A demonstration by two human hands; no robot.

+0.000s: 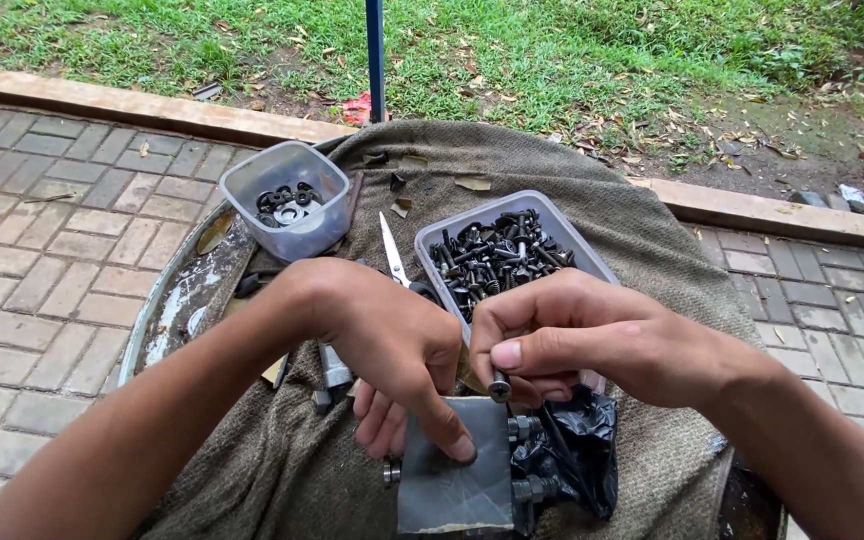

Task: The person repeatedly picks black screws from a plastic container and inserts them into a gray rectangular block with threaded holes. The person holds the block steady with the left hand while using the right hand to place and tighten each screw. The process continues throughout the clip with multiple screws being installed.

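**Grey metal block under two hands on a cloth-covered table**

The grey metal block, a flat-faced rectangular piece with bolts sticking out of its sides, lies at the near edge of the round table, on the coarse brown cloth that covers most of the top.

Starting at the far left, brick paving runs beside the table's worn metal rim. Just inside the rim stands a small clear plastic tub holding dark washers. To its right, a pair of scissors with pale blades lies on the cloth, the tips pointing away from the person.

The left hand comes in next. It rests on the block's upper left corner, thumb pressed flat on the grey face and fingers curled down over the near edge, so it is bearing on the block rather than gripping it closed.

Right of it, the right hand is pinched shut, thumb and forefinger together on a small dark bolt held upright just at the block's top edge.

Behind that hand sits a larger clear rectangular tub full of black bolts and screws. A crumpled black plastic bag lies touching the block's right side.
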